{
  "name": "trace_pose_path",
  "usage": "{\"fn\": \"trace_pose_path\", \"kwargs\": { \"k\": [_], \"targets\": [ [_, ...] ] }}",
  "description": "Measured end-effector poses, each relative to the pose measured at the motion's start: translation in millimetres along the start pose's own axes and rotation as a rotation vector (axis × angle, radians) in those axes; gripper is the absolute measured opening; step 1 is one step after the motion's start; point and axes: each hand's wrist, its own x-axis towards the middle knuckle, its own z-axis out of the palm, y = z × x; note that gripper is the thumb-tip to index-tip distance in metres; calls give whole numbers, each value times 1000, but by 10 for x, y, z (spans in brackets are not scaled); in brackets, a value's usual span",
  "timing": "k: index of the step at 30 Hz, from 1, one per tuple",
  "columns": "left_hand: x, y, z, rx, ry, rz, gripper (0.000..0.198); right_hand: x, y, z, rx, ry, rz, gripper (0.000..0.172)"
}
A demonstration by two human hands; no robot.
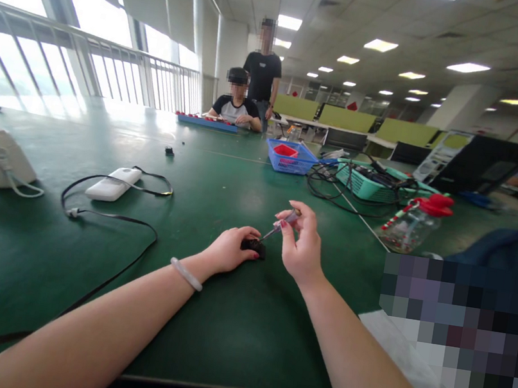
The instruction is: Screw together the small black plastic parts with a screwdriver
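Around a small black part on a green table, the left hand curls, thumb and fingers pinching it and covering its left side. Just right of the part, the right hand pinches a slim screwdriver by its handle; its long axis slants, handle up and right, tip down and left toward the part's top, contact too small to confirm. Beyond the part, a blue basket holds something red; farther right, a green basket holds dark items, half hidden under draped black cables. Right of the part, a clear jar with a red lid has blurred contents. Left of the part lie a white device and a black cord. Far beyond it, one person sits and another stands.
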Motion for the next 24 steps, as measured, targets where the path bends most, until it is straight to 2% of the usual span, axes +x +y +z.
{"fn": "trace_pose_path", "kwargs": {
  "k": [4, 11, 24],
  "targets": [
    [0, 15, -17, 69, 5, 10, 32, 1, 35, 5, 15, -6, 33, 35],
    [3, 22, -18, 57, 15, 29, 31, 31, 73, -5, 12, -41, 81, 36],
    [24, 15, -10, 141, -14, 23, 30, 111, 321, -61, 205, 21, 381, 46]
  ]
}}
